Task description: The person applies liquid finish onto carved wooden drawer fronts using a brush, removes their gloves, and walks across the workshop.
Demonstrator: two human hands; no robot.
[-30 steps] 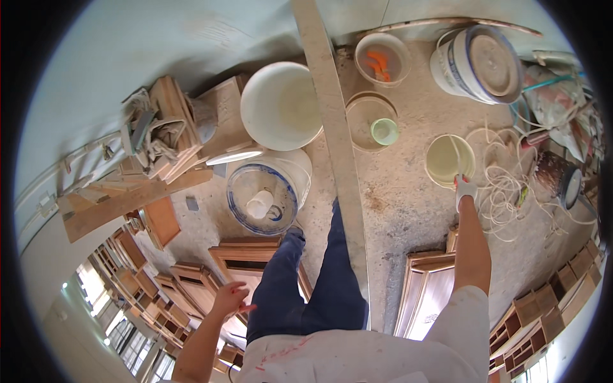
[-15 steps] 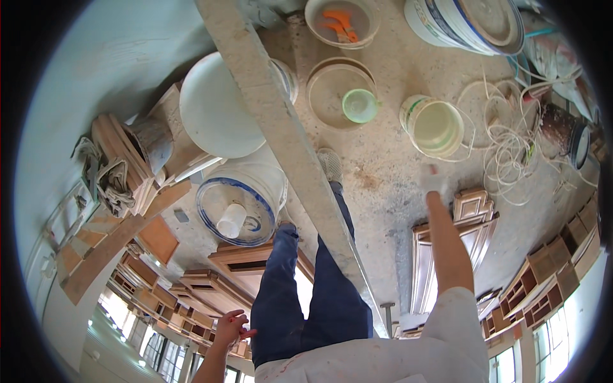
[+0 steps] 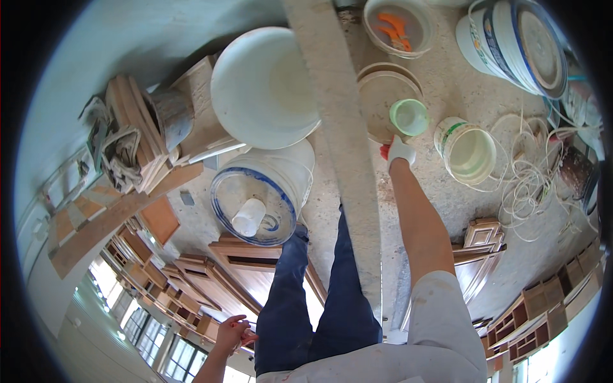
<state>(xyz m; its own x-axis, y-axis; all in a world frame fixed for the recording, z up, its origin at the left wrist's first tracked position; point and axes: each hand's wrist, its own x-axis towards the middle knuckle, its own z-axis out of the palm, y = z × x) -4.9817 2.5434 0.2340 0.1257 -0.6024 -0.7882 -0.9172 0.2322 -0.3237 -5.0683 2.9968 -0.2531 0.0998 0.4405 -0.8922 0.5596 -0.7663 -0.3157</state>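
Observation:
My right hand, in a white glove with red on it, reaches to the near rim of a shallow round tub. Its thumb side stands apart from the other fingers, and I see nothing held. Just beyond the fingertips, a light green cup sits at the tub's right side; I cannot tell whether they touch it. Low beside my left thigh hangs my left hand, its fingers loosely bent and apart, with nothing visible in it.
A long plank crosses before me. Left of it stand a big white tub and a lidded bucket bearing a white cylinder. Rightward are an open bucket, coiled cable, stacked buckets and a basin holding orange-handled tools.
My right hand has moved forward and left, from over the floor to the shallow tub's rim by the green cup. My left hand's fingers have drawn in. The view has shifted.

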